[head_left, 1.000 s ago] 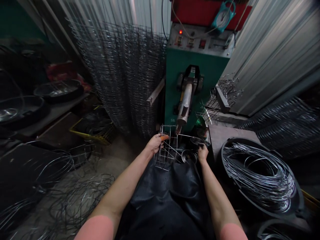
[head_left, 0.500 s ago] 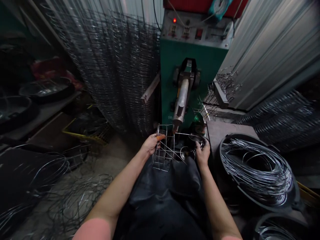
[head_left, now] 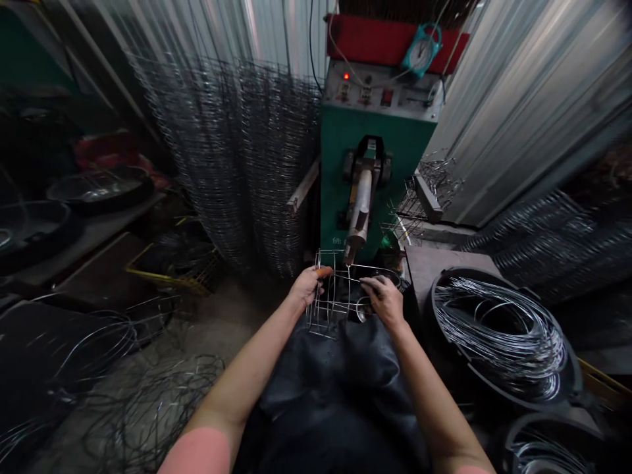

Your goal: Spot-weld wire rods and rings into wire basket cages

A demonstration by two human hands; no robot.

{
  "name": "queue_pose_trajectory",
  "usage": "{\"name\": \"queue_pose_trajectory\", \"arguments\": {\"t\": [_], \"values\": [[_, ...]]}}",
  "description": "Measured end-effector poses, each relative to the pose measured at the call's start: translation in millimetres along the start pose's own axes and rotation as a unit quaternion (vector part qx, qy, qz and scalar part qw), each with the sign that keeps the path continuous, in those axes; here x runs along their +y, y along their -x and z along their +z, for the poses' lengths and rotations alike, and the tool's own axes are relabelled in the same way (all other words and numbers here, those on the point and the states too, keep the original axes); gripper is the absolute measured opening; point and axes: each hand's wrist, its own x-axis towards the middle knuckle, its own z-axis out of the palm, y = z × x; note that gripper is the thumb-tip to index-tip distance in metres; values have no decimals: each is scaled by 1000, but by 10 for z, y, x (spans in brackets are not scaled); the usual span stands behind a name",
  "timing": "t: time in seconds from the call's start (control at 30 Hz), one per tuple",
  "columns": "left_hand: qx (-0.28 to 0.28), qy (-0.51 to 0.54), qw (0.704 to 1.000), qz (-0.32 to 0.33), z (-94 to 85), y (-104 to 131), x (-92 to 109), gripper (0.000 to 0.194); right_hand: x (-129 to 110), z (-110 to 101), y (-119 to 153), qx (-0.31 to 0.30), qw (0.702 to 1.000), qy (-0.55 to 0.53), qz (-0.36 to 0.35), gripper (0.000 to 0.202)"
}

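Wire rack [head_left: 334, 299], just below the picture's centre near the machine tip [head_left: 351, 247], sits in the left hand's [head_left: 305, 288] closed grip, while the right hand [head_left: 385, 299] seems to pinch a thin rod [head_left: 346, 277] that could skew if either wavers.

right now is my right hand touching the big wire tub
Apart: the head view shows a plain gap between the right hand and the big wire tub to its right.

A hand could pass over the floor [head_left: 234, 319] between the left hand [head_left: 305, 288] and the yellow crate [head_left: 201, 286], but the wire frame [head_left: 334, 289] and metal arm [head_left: 361, 204] stand in the way ahead, and the black tub [head_left: 573, 372] bounds the right side.
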Motion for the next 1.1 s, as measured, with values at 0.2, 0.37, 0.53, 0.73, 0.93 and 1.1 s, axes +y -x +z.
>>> {"name": "queue_pose_trajectory", "arguments": {"t": [0.2,0.37,0.53,0.73,0.93,1.1], "values": [[-1,11,1000,26,1,-15,-82,28,353,-3,-45,38,999,-12,-18,21],[32,-6,997,77,19,5,-146,29,377,25,23,46,999,10,-23,17],[29,26,997,65,3,-30,-128,31,433,55,17,66,998,1,-19,15],[17,50,997,58,6,-46,-120,34,467,105,-77,73,997,-2,-24,15],[16,40,997,59,-3,-83,-105,33,501,37,-149,73,997,-6,1,15],[10,31,998,54,4,-118,-122,33,480,28,-190,53,998,1,-24,14]]}}
